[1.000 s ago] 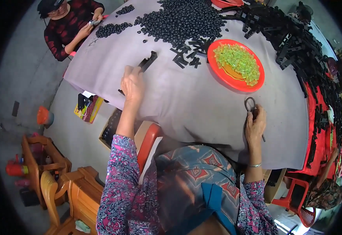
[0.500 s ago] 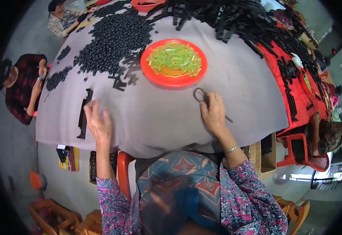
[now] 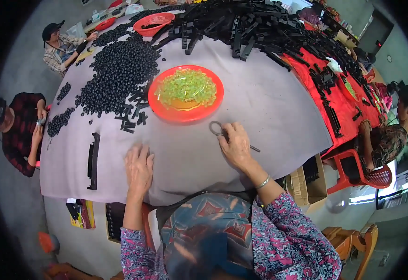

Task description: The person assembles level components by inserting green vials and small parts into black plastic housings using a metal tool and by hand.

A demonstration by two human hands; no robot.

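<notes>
My right hand (image 3: 236, 145) is closed around a dark metal rod with a ring-shaped end (image 3: 256, 149), low over the grey tablecloth (image 3: 278, 112). My left hand (image 3: 139, 169) rests palm down on the cloth, its fingers stretched out and nothing visible in it. Left of that hand lies a long, notched black plastic strip (image 3: 92, 161). Ahead of both hands stands a red plate (image 3: 155, 105) heaped with small translucent green pieces (image 3: 185, 87). Short black pieces (image 3: 128, 124) lie loose beside the plate's left edge.
A large heap of round black parts (image 3: 120, 65) covers the far left. Behind the plate, long black plastic parts (image 3: 246, 28) are piled near a red basket (image 3: 145, 31). People sit at the left (image 3: 24, 126) and right (image 3: 390, 140). Red cloth (image 3: 318, 80) covers the right side.
My left hand has come away from beside the black strip, moved right and settled on the cloth. My right hand keeps the ring-ended rod. The whole view has shifted.
</notes>
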